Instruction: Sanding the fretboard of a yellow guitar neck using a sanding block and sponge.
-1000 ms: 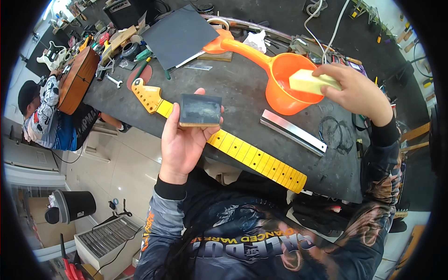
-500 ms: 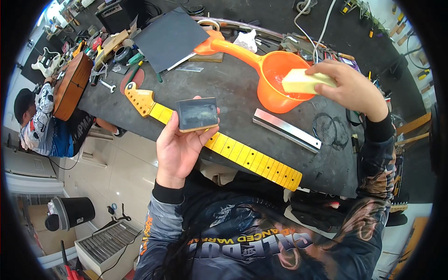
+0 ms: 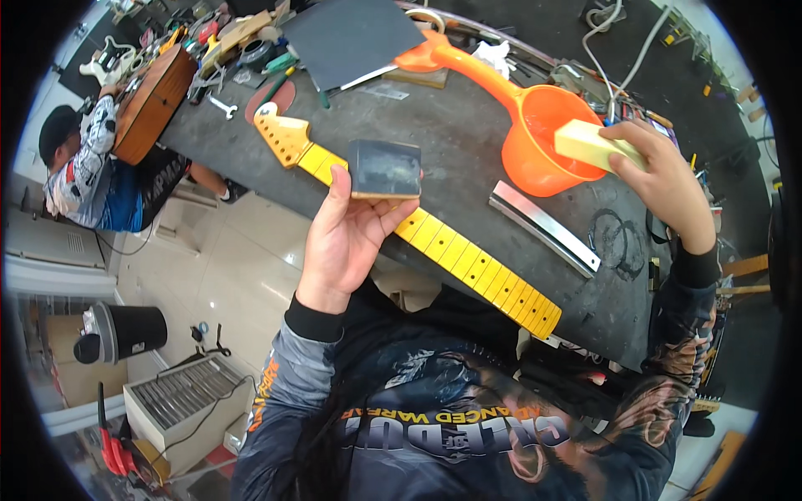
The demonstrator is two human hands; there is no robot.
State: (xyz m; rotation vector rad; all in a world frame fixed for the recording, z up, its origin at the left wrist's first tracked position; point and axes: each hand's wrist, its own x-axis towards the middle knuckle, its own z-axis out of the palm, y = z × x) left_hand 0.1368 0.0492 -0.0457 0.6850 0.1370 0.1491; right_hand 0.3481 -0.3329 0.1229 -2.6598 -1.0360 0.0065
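1. Two hands are at work, both loaded: our left hand (image 3: pixel 347 238) is cradling a dark-faced block (image 3: pixel 384 169), palm up, thumb by its left edge and fingers underneath.
2. Our right hand (image 3: pixel 660 171) is pinching a yellow sponge-like block (image 3: pixel 595 144) between thumb and fingers at its near end. The free end is pointing leftward from that grip, over the mouth of an orange dipper (image 3: pixel 535 171); whether it is touching the rim, we cannot tell.
3. As we are judging it, this step is about wetting, so we are doing best by holding the free end well inside the mouth and squeezing evenly, letting drips fall into the dipper.
4. Meanwhile we are wanting the dark face level and turned up, our left fingers clear of its smeared surface.
5. A guitar neck (image 3: pixel 443 242) is lying beyond the left grip, running from its upper left to its lower right; we are minding our knuckles against it.
6. A metal bar (image 3: pixel 543 230) is lying below and left of the right grip, so we are being wary of splashing it.
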